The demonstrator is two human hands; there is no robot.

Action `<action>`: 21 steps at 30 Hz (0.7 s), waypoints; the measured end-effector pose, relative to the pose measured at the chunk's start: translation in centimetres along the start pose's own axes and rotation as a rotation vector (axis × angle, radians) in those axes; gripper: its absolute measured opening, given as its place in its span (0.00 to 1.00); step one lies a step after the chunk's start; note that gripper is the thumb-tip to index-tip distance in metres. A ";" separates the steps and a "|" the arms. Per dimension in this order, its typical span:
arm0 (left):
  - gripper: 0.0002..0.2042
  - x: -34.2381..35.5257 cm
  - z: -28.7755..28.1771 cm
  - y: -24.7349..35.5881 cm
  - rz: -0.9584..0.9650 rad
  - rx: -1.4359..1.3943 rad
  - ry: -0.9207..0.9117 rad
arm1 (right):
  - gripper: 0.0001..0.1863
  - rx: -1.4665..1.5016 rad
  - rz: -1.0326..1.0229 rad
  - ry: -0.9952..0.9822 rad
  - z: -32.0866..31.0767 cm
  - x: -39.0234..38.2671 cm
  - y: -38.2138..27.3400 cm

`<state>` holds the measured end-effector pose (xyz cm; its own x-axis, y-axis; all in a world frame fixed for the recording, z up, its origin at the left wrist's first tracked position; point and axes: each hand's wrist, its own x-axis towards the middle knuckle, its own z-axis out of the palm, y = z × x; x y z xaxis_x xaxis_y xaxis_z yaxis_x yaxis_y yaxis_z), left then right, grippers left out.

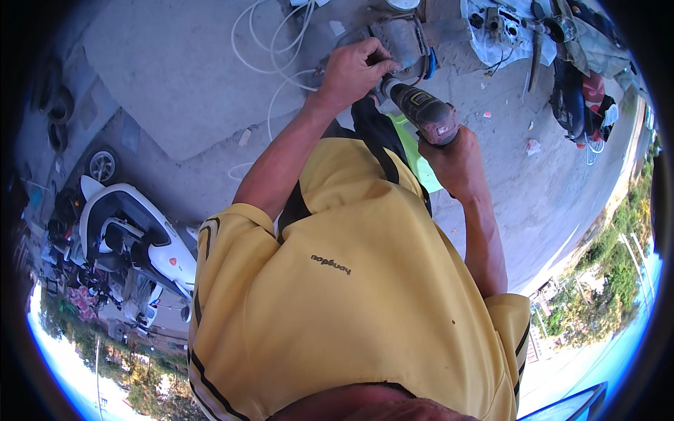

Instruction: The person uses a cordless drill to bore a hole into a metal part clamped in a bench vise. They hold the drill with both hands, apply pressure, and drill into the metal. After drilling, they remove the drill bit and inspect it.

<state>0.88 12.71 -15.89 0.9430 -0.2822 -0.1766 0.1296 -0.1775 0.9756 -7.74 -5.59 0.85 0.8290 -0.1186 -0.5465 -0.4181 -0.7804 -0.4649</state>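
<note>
Right hand [456,158] grips the power drill [425,112]; left hand [354,70], closed, steadies the metal housing [404,38] at top centre—best kept square and braced.

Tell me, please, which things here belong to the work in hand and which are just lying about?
In use: power drill, held by right hand; grey metal part, steadied by left hand.

Lying about: white cable, white scooter, cloth with parts.
</note>
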 end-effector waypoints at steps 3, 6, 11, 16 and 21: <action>0.09 0.0 0.1 -0.4 0.021 0.005 0.006 | 0.13 -0.006 -0.004 0.003 0.0 0.1 0.0; 0.09 0.1 0.2 -0.7 0.060 0.023 0.017 | 0.12 -0.019 -0.001 0.008 -0.1 0.1 0.0; 0.09 0.0 0.0 0.0 0.008 0.002 -0.005 | 0.14 -0.038 -0.009 -0.011 -0.2 0.0 -0.7; 0.10 0.2 0.2 -0.6 0.065 0.018 0.020 | 0.17 -0.033 -0.003 0.010 0.5 0.0 -0.4; 0.09 0.1 0.1 -0.5 0.035 0.015 0.009 | 0.14 -0.033 0.019 -0.002 0.1 -0.1 -0.2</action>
<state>0.91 12.63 -16.43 0.9496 -0.2801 -0.1408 0.0914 -0.1820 0.9790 -7.84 -5.37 0.89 0.8204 -0.1325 -0.5562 -0.4213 -0.7978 -0.4314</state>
